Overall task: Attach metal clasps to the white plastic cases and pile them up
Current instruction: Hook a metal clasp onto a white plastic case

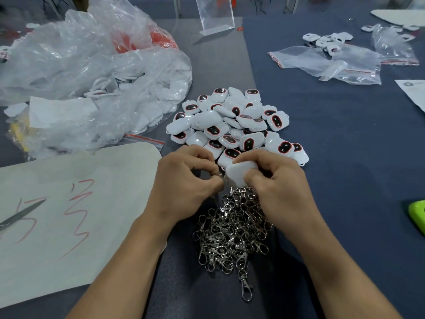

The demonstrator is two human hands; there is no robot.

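- The dark blue cloth-covered table carries everything, and the work sits at its near middle.
- A crumpled clear plastic bag sprawls at 10 o'clock from the hands. It seems to hold more white parts and plays no part in the coming move.
- A pale paper sheet with red strokes lies at 9 o'clock, just beside the left forearm.
- The pile of white plastic cases with dark red-rimmed windows lies at 12 o'clock, touching the knuckles of both hands. I judge this to be where a finished piece goes, a short push forward.
- The heap of silver metal swivel clasps lies at 6 o'clock, under and between the wrists, about equally near to either hand.
- The right hand has its fingers and thumb curled round a single white plastic case, holding it above the top of the clasp heap.
- The left hand has its fingers curled and its tips pinched together at 9 o'clock of that case. Whether a clasp sits between them I cannot tell.
- The held case shows its plain back, with its long axis running roughly 9 to 3 o'clock. Its left end points at the left fingertips, so fitting a clasp looks to be a short move towards 3 o'clock by the left hand.
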